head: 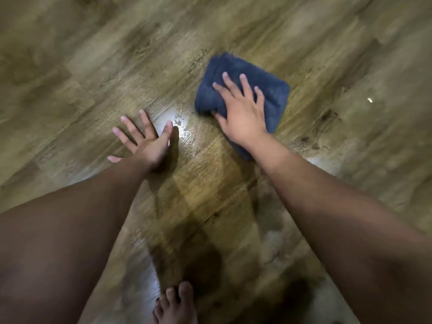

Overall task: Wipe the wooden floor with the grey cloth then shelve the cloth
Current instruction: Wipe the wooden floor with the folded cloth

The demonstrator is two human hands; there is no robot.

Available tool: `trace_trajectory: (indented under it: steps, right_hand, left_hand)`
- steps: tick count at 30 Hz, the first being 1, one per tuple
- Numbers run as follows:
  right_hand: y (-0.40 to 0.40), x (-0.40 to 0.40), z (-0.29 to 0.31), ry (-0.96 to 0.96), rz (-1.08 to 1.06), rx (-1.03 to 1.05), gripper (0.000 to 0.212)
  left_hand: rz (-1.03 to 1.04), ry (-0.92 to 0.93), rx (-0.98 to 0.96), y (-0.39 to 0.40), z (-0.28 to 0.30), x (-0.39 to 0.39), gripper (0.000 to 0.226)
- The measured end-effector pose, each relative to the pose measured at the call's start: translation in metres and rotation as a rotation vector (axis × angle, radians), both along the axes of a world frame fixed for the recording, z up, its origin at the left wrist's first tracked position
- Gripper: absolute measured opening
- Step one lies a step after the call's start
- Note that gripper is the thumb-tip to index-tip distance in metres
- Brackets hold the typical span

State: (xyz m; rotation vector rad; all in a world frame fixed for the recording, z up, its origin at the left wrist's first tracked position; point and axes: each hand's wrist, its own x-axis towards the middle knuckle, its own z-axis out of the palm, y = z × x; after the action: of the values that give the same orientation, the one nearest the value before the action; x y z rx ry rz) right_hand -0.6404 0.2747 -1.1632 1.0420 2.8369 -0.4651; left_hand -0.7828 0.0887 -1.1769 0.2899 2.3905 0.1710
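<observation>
Much of the view is smeared by motion blur, so the grain of the wooden floor [98, 66] is soft and the edges of the cloth [268, 90] are hard to trace. The near corner of the cloth is hidden under the right wrist, and both forearms are cut off by the bottom and side edges. A bare foot [175, 305] pokes in at 6 o'clock, only its toes showing.

The right hand [243, 113] lies flat on the cloth, fingers [228, 84] straight and slightly spread, pressing it to the floor. The left hand [145, 139] has its fingers splayed wide, holding nothing, at or just above the boards; contact is unclear.

The folded grey cloth sits at about 1 o'clock from centre, its long axis running from 11 o'clock to 5 o'clock.
</observation>
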Motion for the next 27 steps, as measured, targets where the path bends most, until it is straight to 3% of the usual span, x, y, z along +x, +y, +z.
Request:
trace_trajectory:
  steps: [4, 6, 10, 14, 17, 20, 23, 27]
  right_hand:
    - [-0.007, 0.018, 0.003, 0.042, -0.053, -0.033, 0.063]
    - [-0.02, 0.046, 0.003, 0.043, -0.021, 0.013, 0.064]
    - [-0.019, 0.12, -0.002, 0.06, -0.159, 0.024, 0.065]
    - [0.005, 0.21, -0.003, 0.052, -0.418, 0.049, 0.066]
    - [0.022, 0.259, -0.003, 0.147, -0.793, 0.024, 0.063]
    - [0.029, 0.271, -0.005, 0.151, -1.045, 0.032, 0.061]
    - [0.014, 0.26, -0.003, 0.119, -0.927, 0.073, 0.06]
    - [-0.052, 0.267, 0.001, 0.024, -0.425, 0.096, 0.068]
  left_hand:
    - [-0.085, 0.09, -0.054, 0.0, -0.005, 0.006, 0.093]
    - [-0.071, 0.107, -0.047, 0.002, -0.003, 0.006, 0.092]
    - [-0.093, 0.128, -0.088, 0.005, 0.002, 0.006, 0.089]
    - [-0.367, 0.328, 0.04, 0.031, 0.014, 0.04, 0.075]
    - [-0.616, 0.2, 0.147, 0.08, 0.027, 0.082, 0.085]
    - [-0.687, -0.012, 0.181, 0.131, 0.033, 0.134, 0.087]
    - [-0.638, -0.175, 0.148, 0.165, 0.032, 0.177, 0.076]
    - [-0.618, -0.173, 0.051, 0.181, 0.022, 0.196, 0.073]
